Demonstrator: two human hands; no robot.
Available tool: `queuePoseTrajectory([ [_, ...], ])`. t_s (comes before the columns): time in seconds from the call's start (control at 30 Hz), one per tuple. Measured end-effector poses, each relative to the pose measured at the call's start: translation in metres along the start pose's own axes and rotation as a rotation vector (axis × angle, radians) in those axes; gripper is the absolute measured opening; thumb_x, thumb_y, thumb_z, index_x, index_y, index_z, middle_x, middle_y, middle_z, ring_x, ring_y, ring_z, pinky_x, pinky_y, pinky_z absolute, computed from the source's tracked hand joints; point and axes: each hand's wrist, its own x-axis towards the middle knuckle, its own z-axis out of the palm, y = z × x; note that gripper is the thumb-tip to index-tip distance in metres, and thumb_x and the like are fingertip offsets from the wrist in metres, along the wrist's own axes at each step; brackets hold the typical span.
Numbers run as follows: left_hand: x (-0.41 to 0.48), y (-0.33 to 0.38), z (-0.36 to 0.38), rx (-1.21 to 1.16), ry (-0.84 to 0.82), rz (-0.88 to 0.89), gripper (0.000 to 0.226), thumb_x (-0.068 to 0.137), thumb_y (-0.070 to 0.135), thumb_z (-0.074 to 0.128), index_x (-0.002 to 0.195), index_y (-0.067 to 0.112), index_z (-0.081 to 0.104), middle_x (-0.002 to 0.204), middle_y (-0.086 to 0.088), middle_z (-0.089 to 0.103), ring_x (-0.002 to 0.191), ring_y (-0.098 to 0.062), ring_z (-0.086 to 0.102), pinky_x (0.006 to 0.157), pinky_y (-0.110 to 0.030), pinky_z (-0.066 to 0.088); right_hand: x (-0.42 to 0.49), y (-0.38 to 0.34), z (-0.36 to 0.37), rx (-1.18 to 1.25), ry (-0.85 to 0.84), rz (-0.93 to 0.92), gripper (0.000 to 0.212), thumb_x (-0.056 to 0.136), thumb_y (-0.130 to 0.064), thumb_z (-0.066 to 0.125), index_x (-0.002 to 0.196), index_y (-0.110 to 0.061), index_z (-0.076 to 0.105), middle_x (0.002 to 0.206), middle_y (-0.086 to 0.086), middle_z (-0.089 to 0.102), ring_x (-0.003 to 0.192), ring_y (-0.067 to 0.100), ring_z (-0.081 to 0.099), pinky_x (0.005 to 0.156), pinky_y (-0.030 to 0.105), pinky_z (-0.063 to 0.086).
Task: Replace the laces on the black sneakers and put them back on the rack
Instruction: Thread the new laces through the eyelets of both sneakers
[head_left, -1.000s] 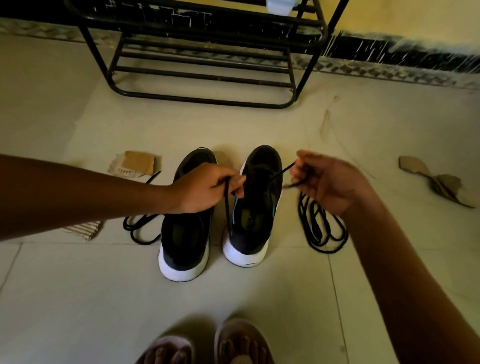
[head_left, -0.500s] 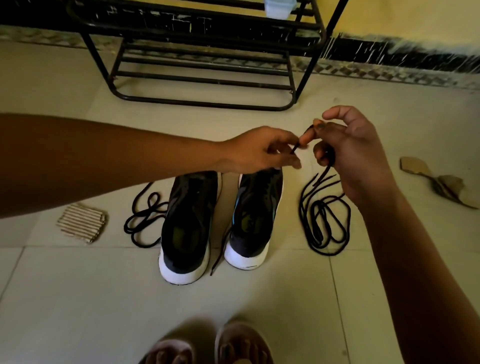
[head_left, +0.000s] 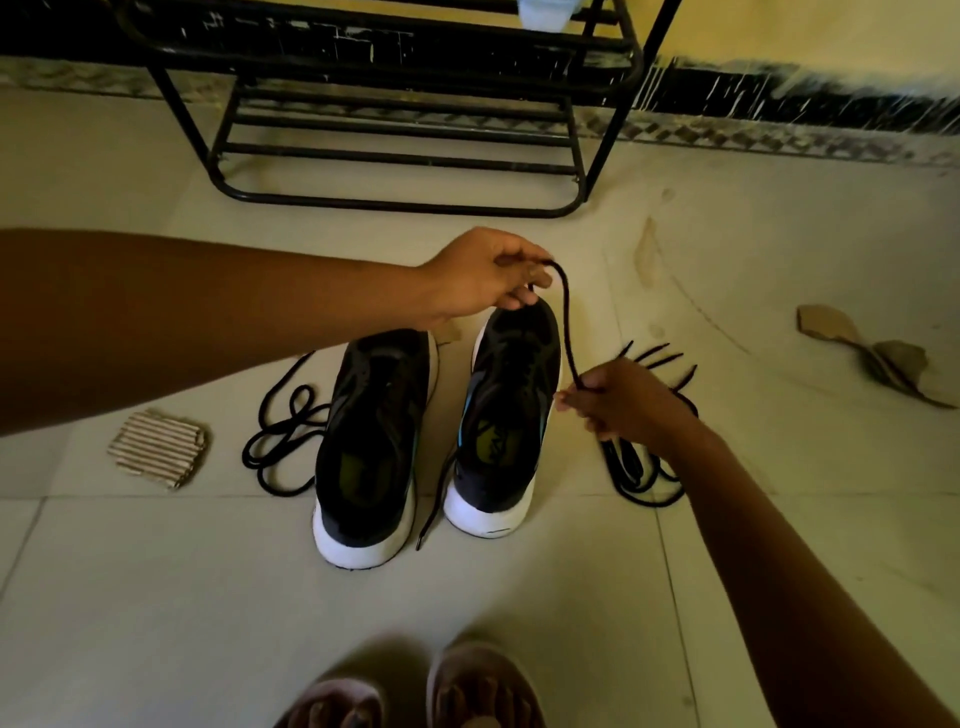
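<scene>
**Lace held in both hands over the pair**

Left hand (head_left: 488, 280) pinches a black cord lace (head_left: 567, 332) at its arch; right hand (head_left: 618, 400) pinches it lower down. Black sneakers (head_left: 374, 426), white-soled, stand side by side on the tiled floor (head_left: 208, 597), toes toward the black tubular rack (head_left: 400, 130), heels toward the person. Coiled laces (head_left: 283, 431) lie on either side.

Corrugated cardboard (head_left: 158, 448) and torn scraps (head_left: 878, 353) lie on tiled floor (head_left: 156, 597).
</scene>
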Motion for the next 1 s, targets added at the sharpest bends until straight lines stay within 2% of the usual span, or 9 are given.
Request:
queuePoseTrajectory([
  [0.07,0.000,-0.004,0.005,0.126,-0.034,0.002,0.044,0.091,0.009,0.057,0.134,0.015,0.047,0.116,0.000,0.057,0.084,-0.009,0.061,0.080,-0.020,0.051,0.004,0.004,0.009,0.259,0.013,-0.035,0.018,0.091,-0.007,0.059,0.097,0.008,0.067,0.063,0.005,0.057,0.050,0.007,0.055,0.050,0.015,0.050],
  [0.13,-0.003,-0.013,0.009,0.327,0.004,0.039,0.046,0.087,0.011,0.063,0.130,0.019,0.050,0.120,0.002,0.054,0.085,-0.007,0.056,0.074,-0.010,0.045,0.006,0.004,0.015,0.457,0.014,-0.038,0.018,0.094,-0.006,0.055,0.099,0.006,0.067,0.067,0.004,0.057,0.055,0.008,0.055,0.053,0.015,0.050],
  [0.27,-0.019,-0.033,0.015,0.585,0.019,0.097,0.015,0.082,0.017,0.069,0.096,0.017,0.063,0.099,0.004,0.062,0.069,0.002,0.052,0.060,-0.006,0.036,0.011,0.007,0.021,0.440,0.055,0.031,0.035,0.098,-0.034,0.047,0.096,-0.010,0.072,0.065,0.000,0.041,0.059,0.011,0.040,0.051,0.019,0.035],
  [0.33,-0.026,-0.041,0.016,0.703,-0.032,0.110,0.010,0.079,0.024,0.072,0.086,0.019,0.067,0.087,0.007,0.061,0.066,0.002,0.051,0.059,-0.011,0.035,0.012,0.010,0.025,0.557,0.057,0.030,0.030,0.097,-0.028,0.049,0.094,-0.007,0.071,0.059,-0.001,0.037,0.053,0.010,0.034,0.046,0.017,0.031],
  [0.4,-0.032,-0.046,0.018,0.788,-0.061,0.116,0.013,0.079,0.029,0.072,0.089,0.021,0.070,0.081,0.012,0.054,0.066,0.000,0.047,0.059,-0.015,0.032,0.012,0.011,0.031,0.729,0.049,0.023,0.021,0.095,-0.014,0.053,0.100,0.000,0.068,0.058,-0.003,0.049,0.054,0.008,0.038,0.046,0.015,0.034],
  [0.5,-0.035,-0.052,0.022,0.844,-0.044,0.151,0.019,0.078,0.035,0.072,0.094,0.025,0.070,0.084,0.012,0.047,0.077,-0.004,0.047,0.067,-0.020,0.034,0.014,0.011,0.035,0.824,0.058,0.023,0.017,0.094,-0.004,0.052,0.103,0.001,0.065,0.068,0.002,0.054,0.059,0.008,0.046,0.049,0.014,0.040],
  [0.67,-0.035,-0.055,0.027,0.875,0.018,0.184,0.018,0.076,0.039,0.072,0.090,0.028,0.068,0.090,0.010,0.046,0.090,-0.014,0.054,0.071,-0.029,0.043,0.018,0.013,0.041,0.755,0.105,-0.009,0.018,0.093,-0.002,0.053,0.106,0.000,0.066,0.070,0.004,0.054,0.062,0.008,0.048,0.054,0.014,0.044],
  [0.83,-0.037,-0.060,0.036,0.853,0.075,0.116,0.022,0.075,0.038,0.073,0.092,0.027,0.064,0.102,0.004,0.054,0.093,-0.016,0.056,0.074,-0.032,0.047,0.014,0.014,0.040,0.833,0.204,-0.062,0.015,0.083,0.007,0.064,0.084,-0.008,0.061,0.066,0.001,0.068,0.058,0.006,0.065,0.060,0.018,0.054],
  [1.0,-0.037,-0.063,0.041,0.815,0.103,0.092,0.024,0.075,0.041,0.074,0.092,0.025,0.068,0.104,0.003,0.055,0.092,-0.017,0.056,0.071,-0.029,0.044,0.013,0.012,0.042,0.843,0.196,-0.084,0.019,0.082,0.011,0.063,0.077,-0.007,0.059,0.073,0.008,0.065,0.062,0.008,0.065,0.062,0.017,0.055],
])
